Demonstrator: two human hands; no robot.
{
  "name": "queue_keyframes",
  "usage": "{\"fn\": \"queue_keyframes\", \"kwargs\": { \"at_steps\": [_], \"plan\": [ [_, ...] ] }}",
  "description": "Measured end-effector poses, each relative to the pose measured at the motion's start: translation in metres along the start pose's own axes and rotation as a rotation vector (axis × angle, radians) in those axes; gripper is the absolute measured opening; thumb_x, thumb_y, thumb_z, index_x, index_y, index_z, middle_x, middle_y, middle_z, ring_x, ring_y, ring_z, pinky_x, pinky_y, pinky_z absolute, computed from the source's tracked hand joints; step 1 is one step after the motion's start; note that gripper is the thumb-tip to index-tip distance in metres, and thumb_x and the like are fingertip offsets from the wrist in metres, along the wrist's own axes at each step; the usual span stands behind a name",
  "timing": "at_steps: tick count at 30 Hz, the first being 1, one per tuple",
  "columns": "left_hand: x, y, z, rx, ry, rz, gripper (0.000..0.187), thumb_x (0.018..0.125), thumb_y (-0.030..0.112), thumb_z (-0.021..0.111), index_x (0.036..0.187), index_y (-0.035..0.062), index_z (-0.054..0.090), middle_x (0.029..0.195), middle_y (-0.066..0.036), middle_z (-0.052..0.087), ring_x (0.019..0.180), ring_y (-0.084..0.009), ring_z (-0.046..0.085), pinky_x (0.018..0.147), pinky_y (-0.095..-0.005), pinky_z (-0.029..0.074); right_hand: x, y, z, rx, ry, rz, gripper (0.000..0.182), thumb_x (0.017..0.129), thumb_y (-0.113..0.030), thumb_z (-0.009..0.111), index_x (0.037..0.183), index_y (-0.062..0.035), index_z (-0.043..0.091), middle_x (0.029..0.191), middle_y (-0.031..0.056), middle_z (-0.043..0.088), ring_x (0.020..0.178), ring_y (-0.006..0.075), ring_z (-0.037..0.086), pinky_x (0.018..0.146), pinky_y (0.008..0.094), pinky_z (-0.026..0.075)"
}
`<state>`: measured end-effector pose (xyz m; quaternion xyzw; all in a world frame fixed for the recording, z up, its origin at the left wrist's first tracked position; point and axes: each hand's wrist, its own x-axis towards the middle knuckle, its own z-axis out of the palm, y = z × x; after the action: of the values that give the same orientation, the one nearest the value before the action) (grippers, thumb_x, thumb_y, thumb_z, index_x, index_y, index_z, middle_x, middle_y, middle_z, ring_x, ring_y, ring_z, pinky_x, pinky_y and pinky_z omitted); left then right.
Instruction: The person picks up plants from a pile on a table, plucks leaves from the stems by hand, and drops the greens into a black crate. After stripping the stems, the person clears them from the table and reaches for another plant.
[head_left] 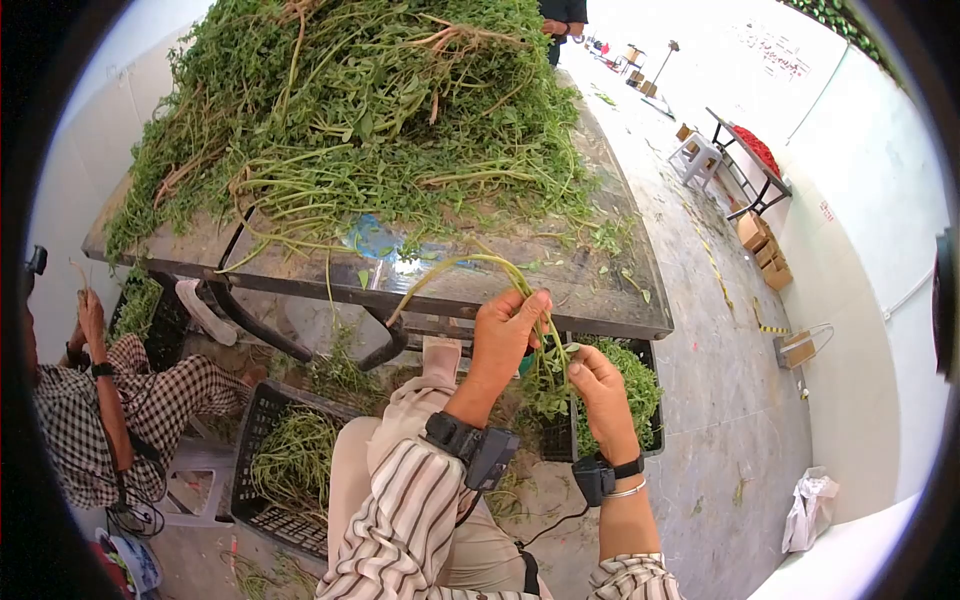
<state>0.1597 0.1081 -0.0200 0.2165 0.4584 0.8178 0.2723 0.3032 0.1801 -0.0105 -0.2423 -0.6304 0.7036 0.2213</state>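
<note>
My left hand (507,335) is closed around a bunch of green stems (490,258), which arch up and left over the table edge. The bunch's leafy end (548,378) hangs down between my two hands. Close by on the right, my right hand (598,385) pinches at a leaf on the side of that bunch, thumb and fingers together. A large heap of leafy green plants (370,110) covers most of the wooden table (590,318) in front of me.
A black crate (240,480) with stems stands at lower left, another with leafy greens (625,385) below my right hand. At left sits a person (100,400) in checked clothes. Another person (565,20) stands beyond the heap. A stool (697,158) and cardboard boxes (762,245) are at right.
</note>
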Motion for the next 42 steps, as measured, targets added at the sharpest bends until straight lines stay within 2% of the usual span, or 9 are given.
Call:
{"fn": "queue_keyframes", "kwargs": {
  "at_steps": [12,15,17,23,27,29,30,37,42],
  "plan": [
    [-0.003,-0.005,0.001,0.075,-0.067,-0.014,0.027,0.086,0.03,0.059,0.079,0.004,0.061,0.063,0.0,0.057,0.052,-0.0054,0.051,0.045,-0.0188,0.039,0.012,0.009,0.005,-0.349,0.068,-0.266,0.015,0.082,-0.009,0.056,0.092,0.0014,0.059,0.082,0.0021,0.05,0.073,0.0102,0.046,0.066,0.0233,0.037],
    [-0.006,-0.006,0.002,0.112,-0.053,0.003,0.029,0.087,0.031,0.058,0.075,0.0046,0.06,0.061,0.001,0.055,0.05,-0.0044,0.048,0.044,-0.0184,0.037,0.013,0.007,0.007,-0.523,0.088,-0.293,0.011,0.079,-0.007,0.056,0.086,0.0017,0.058,0.081,0.006,0.051,0.072,0.0161,0.047,0.066,0.0277,0.038],
    [-0.007,-0.007,0.002,0.127,-0.067,-0.032,0.03,0.088,0.03,0.056,0.072,0.0049,0.058,0.06,0.002,0.053,0.05,-0.0045,0.045,0.045,-0.0196,0.036,0.017,0.01,0.009,-0.912,0.162,-0.583,0.007,0.075,-0.004,0.054,0.078,0.0024,0.056,0.079,0.0109,0.05,0.074,0.0249,0.047,0.066,0.0339,0.039],
    [-0.003,-0.018,0.001,0.099,0.02,0.05,0.03,0.09,0.03,0.053,0.071,0.0069,0.056,0.06,0.002,0.052,0.053,-0.0058,0.046,0.048,-0.0222,0.036,0.018,0.023,0.009,-1.246,0.016,-0.658,0.005,0.07,-0.004,0.052,0.068,0.0004,0.052,0.069,0.015,0.044,0.073,0.0326,0.042,0.067,0.04,0.037],
    [0.004,0.005,-0.01,-0.003,0.09,0.141,0.031,0.09,0.032,0.052,0.07,0.0081,0.055,0.061,0.002,0.053,0.052,-0.0052,0.046,0.046,-0.0207,0.035,0.007,0.06,-0.027,-1.261,-0.046,-0.602,0.007,0.077,-0.004,0.049,0.076,0.0017,0.053,0.074,0.0122,0.049,0.073,0.0269,0.049,0.063,0.0361,0.043],
    [0.001,0.006,-0.006,0.027,0.084,0.065,0.032,0.09,0.034,0.052,0.07,0.0089,0.055,0.062,0.002,0.053,0.05,-0.0044,0.046,0.043,-0.0194,0.033,-0.003,0.062,-0.036,-0.421,0.103,0.027,0.013,0.085,-0.008,0.044,0.081,0.0009,0.051,0.071,0.008,0.05,0.059,0.0178,0.048,0.052,0.0318,0.043],
    [0.001,0.004,-0.005,0.05,0.074,0.1,0.033,0.089,0.036,0.052,0.07,0.0093,0.055,0.062,0.002,0.054,0.05,-0.0035,0.047,0.04,-0.0183,0.032,-0.005,0.062,-0.036,-0.298,0.135,0.066,0.018,0.09,-0.013,0.039,0.086,-0.0006,0.051,0.065,0.0025,0.047,0.048,0.0092,0.041,0.042,0.0259,0.037],
    [0.002,0.007,-0.007,0.057,0.088,0.042,0.034,0.089,0.038,0.052,0.069,0.0099,0.056,0.061,0.002,0.054,0.05,-0.0037,0.047,0.041,-0.0192,0.034,-0.013,0.022,-0.017,-0.011,0.067,0.134,0.013,0.088,-0.015,0.05,0.086,-0.0021,0.054,0.054,-0.0049,0.036,0.045,0.0039,0.031,0.042,0.0199,0.028],
    [0.001,0.005,-0.006,0.089,0.084,0.052,0.033,0.089,0.037,0.052,0.07,0.0095,0.056,0.059,0.002,0.054,0.049,-0.0038,0.047,0.041,-0.0197,0.034,-0.018,0.004,0.006,-0.354,0.049,-0.023,0.02,0.079,-0.016,0.063,0.089,0.001,0.058,0.069,0.0006,0.056,0.061,0.0055,0.045,0.055,0.0218,0.039]
  ]
}}
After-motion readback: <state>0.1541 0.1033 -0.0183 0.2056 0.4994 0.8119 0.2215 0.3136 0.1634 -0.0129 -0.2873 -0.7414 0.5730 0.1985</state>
